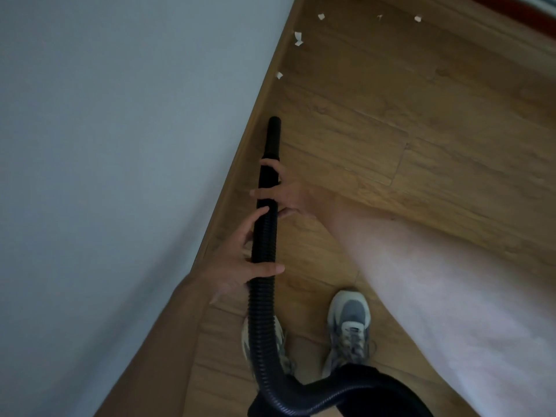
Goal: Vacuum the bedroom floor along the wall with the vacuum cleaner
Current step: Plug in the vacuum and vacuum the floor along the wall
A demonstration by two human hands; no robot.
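A black vacuum hose (264,236) with a smooth rigid nozzle tube (272,139) points forward along the foot of the pale wall (120,130). My left hand (237,263) grips the ribbed part of the hose, thumb across its front. Further up, my right hand (282,194) wraps its fingers round the smooth tube. The nozzle's open end hovers over the wooden floor (391,130) beside the skirting. Several small white paper scraps (298,38) lie on the floor ahead, one scrap (279,75) close to the wall.
A wooden skirting board (240,152) runs along the wall. My two sneakers (350,326) stand on the planks below the hands; the hose loops back across them toward the lower edge. A dark red strip (511,10) crosses the far top right.
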